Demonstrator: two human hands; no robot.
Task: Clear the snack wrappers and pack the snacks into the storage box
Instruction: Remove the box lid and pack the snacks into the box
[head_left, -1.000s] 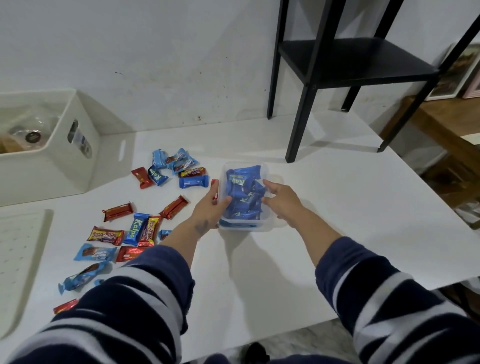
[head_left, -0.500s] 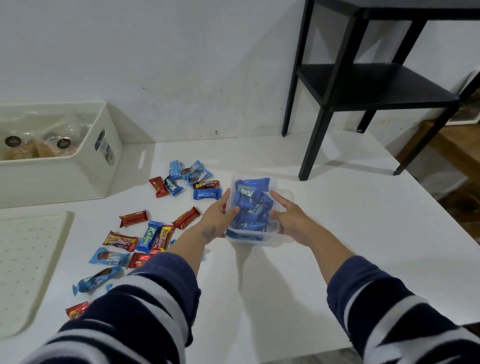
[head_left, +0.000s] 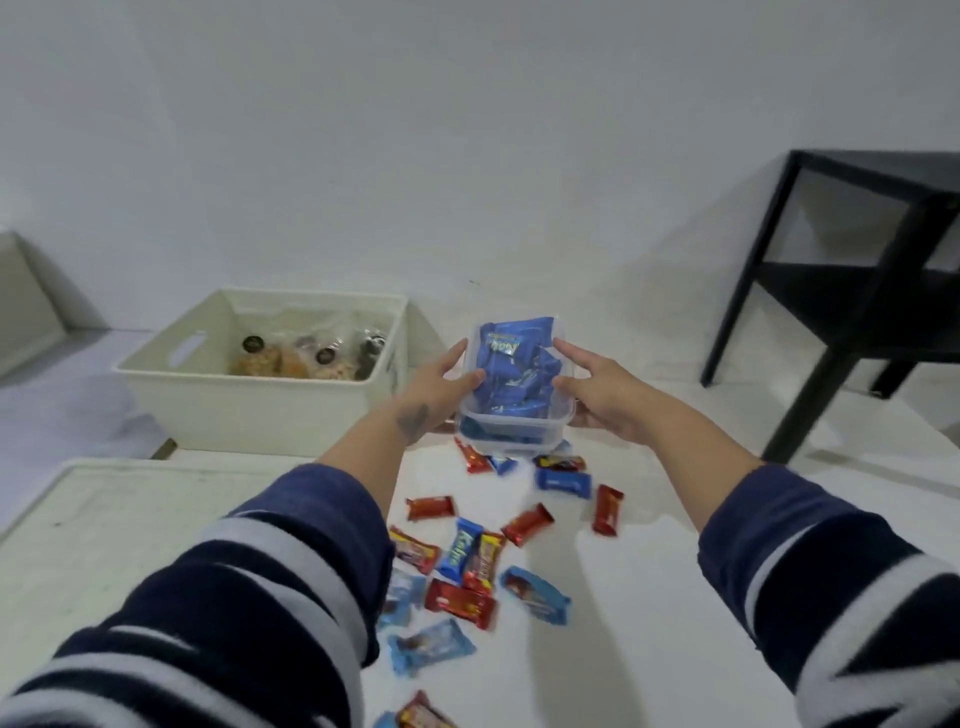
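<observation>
Nearest the person, loose snacks (head_left: 470, 566) in red and blue packets lie scattered on the white table (head_left: 649, 597), some under the raised arms, with a pale tray (head_left: 104, 509) to the left. Above them the tub (head_left: 514, 400), a clear one heaped with blue packets (head_left: 514, 369), is held off the table between both hands. The left hand (head_left: 434, 387) presses its side with fingers spread and thumb over the rim; the right hand (head_left: 597, 395) cups the other side, fingers open and curved against the wall. Beyond, just left of the tub, stands the white box (head_left: 249, 410), with what look like bagged cookies (head_left: 306, 358) inside, though blur makes that uncertain. The step in hand seems to be carrying the tub to the box. To do it well, the person should keep the tub level, since the heap stands above the rim and could spill, keep both palms squeezing evenly, clear the box's near wall, and lower it onto a free patch beside the bags. A black shelf (head_left: 852, 291) stands far right, out of the way.
</observation>
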